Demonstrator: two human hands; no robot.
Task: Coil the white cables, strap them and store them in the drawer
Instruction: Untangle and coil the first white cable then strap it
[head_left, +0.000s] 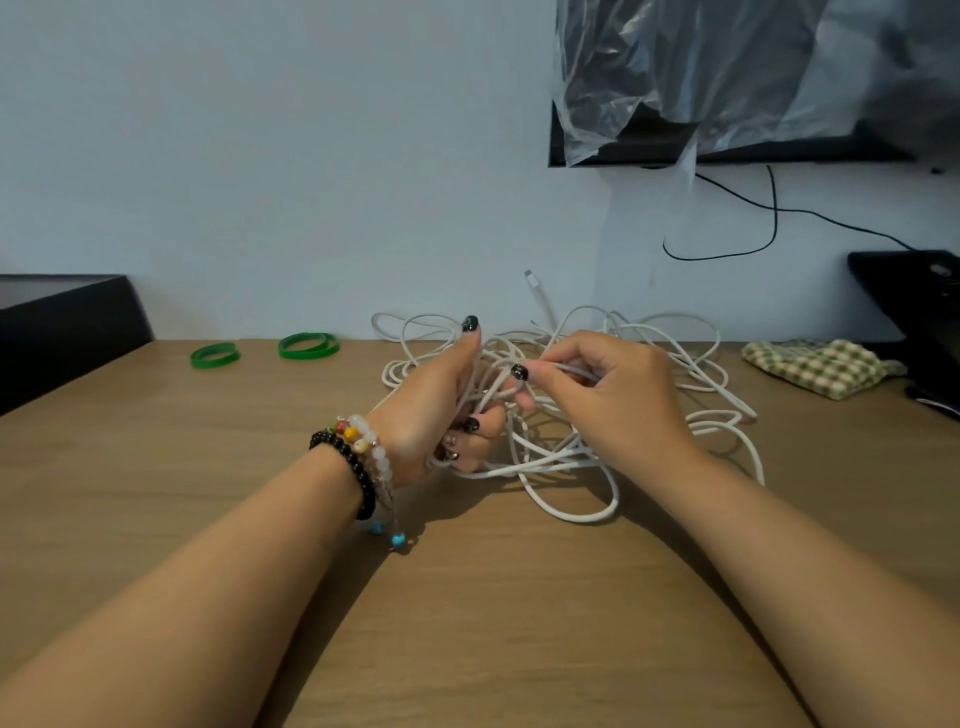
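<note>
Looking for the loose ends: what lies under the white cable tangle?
Under the white cable tangle only the wooden table shows through the loops. Both hands cover its middle, so anything beneath there is hidden.

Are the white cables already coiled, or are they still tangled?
Still tangled. The white cables lie in loose, crossing loops on the table; the left hand and right hand each grip strands.

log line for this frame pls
phase: coiling | left hand: holds white cables | right hand: pinches strand | green bands: unused
</note>
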